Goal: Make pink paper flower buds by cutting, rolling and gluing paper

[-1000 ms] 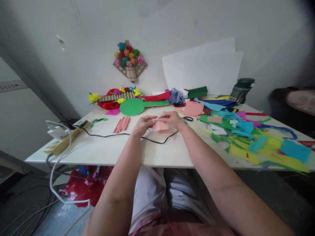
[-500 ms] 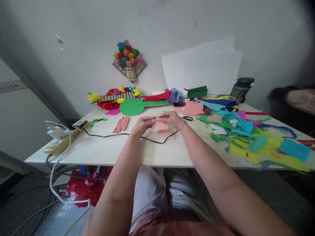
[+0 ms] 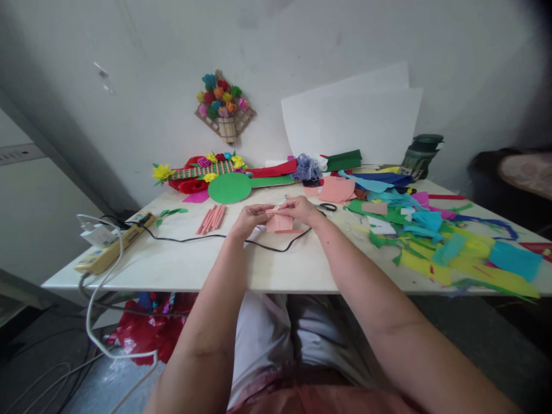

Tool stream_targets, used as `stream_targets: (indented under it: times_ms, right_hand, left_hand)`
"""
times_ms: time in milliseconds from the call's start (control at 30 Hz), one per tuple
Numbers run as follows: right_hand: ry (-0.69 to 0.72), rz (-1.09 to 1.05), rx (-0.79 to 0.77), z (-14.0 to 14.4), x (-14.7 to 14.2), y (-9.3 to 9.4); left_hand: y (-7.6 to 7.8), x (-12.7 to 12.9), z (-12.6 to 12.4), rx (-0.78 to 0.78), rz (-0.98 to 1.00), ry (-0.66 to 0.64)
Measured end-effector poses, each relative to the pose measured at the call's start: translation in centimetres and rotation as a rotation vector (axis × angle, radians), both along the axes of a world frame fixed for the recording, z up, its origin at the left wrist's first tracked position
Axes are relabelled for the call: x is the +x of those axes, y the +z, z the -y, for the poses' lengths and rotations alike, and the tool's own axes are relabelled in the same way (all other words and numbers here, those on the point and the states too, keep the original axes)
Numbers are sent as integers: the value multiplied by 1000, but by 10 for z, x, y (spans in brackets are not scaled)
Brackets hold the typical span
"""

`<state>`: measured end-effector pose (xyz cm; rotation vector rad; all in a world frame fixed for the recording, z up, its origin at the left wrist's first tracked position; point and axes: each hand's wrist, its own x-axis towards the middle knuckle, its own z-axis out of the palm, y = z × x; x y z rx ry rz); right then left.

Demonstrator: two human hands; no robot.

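Note:
Between my two hands, just above the white table, is a small piece of pink paper (image 3: 280,223). My left hand (image 3: 251,219) pinches its upper left edge with thumb and fingers. On the other side my right hand (image 3: 302,210) pinches the upper right edge, and the fingertips of both hands nearly meet. The paper hangs down below the fingers; its top edge looks folded or rolled, partly hidden by them. Several pink paper rolls (image 3: 211,219) lie side by side to the left. Black-handled scissors (image 3: 328,206) rest right beside my right hand.
A black cable (image 3: 190,237) crosses the table from the power strip (image 3: 107,253) and passes below my hands. Coloured paper scraps (image 3: 431,230) cover the right side. A green round cardboard piece (image 3: 230,188) lies at the back, and a dark bottle (image 3: 422,156) stands back right.
Both hands stay almost in place, still pinching the pink paper. Their fingers have shifted slightly along its top edge. The whole view has moved a little.

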<state>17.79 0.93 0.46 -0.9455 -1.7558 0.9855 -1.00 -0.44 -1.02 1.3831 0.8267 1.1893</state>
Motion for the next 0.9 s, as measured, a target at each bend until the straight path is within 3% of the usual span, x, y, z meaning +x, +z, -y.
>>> stream_targets:
  times_ms: [900]
  right_hand:
    - [133, -154, -49, -4, 2, -7]
  left_hand:
    - [6, -1, 4, -150, 110, -29]
